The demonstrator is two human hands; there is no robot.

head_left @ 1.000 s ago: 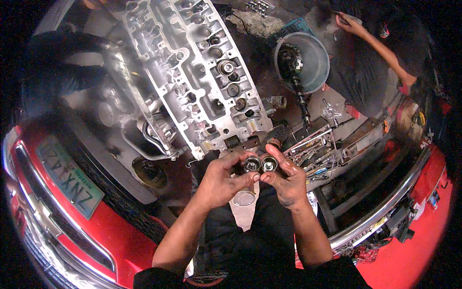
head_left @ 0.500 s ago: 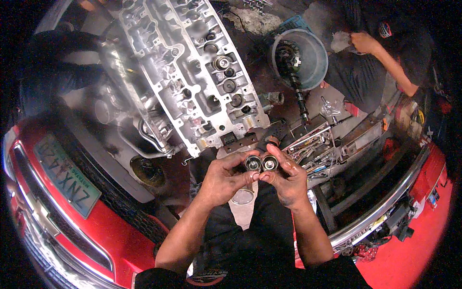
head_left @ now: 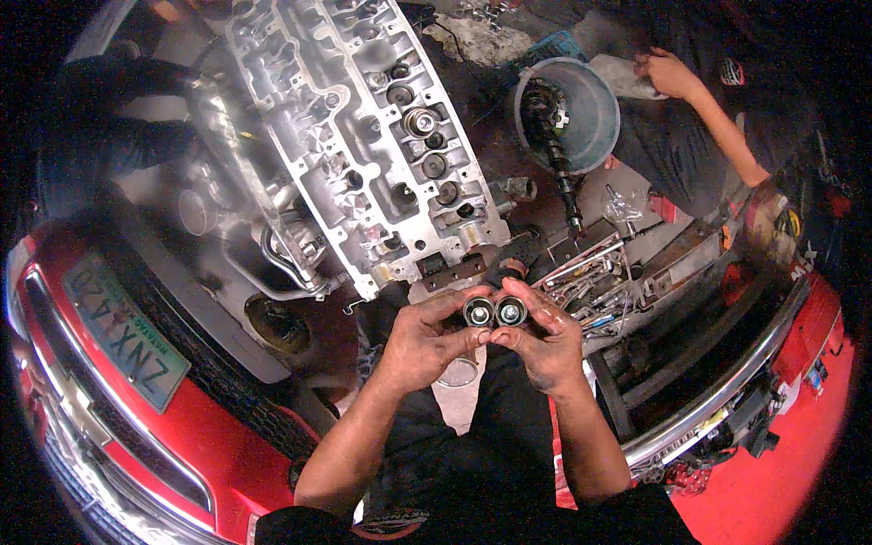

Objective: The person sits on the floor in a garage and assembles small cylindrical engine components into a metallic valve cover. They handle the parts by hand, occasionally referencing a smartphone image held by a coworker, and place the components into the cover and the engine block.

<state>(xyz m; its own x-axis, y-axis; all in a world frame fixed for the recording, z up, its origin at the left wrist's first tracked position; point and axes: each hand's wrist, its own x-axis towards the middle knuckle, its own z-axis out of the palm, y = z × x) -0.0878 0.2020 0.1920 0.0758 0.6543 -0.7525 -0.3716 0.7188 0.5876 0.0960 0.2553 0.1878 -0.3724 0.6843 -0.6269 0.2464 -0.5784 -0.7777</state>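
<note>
Side by side in front of me are two small round metal valve lifters, their hollow sides with a bright centre turned up. My left hand (head_left: pixel 431 338) pinches the left valve lifter (head_left: pixel 480 312) between thumb and fingers. The right valve lifter (head_left: pixel 510 312) is gripped the same way by my right hand (head_left: pixel 547 338). The lifters' rims appear to touch, and my thumb tips nearly meet below them. Beyond my hands lies a silvery cylinder head (head_left: pixel 368 163) with rows of round bores. One bore holds a shiny round part (head_left: pixel 420 123).
An open metal tray of tools (head_left: pixel 590 295) lies right of my hands. Behind it, a dark camshaft (head_left: pixel 561 173) leans out of a grey tub (head_left: pixel 607 127). A co-worker's hand (head_left: pixel 668 74) holds a pale cloth (head_left: pixel 622 77). Red bumpers (head_left: pixel 227 445) flank me.
Both lifters have tilted slightly, so their hollow insides face me more squarely. My hands barely moved. The co-worker's hand has shifted left and upward, and more of the cloth shows.
</note>
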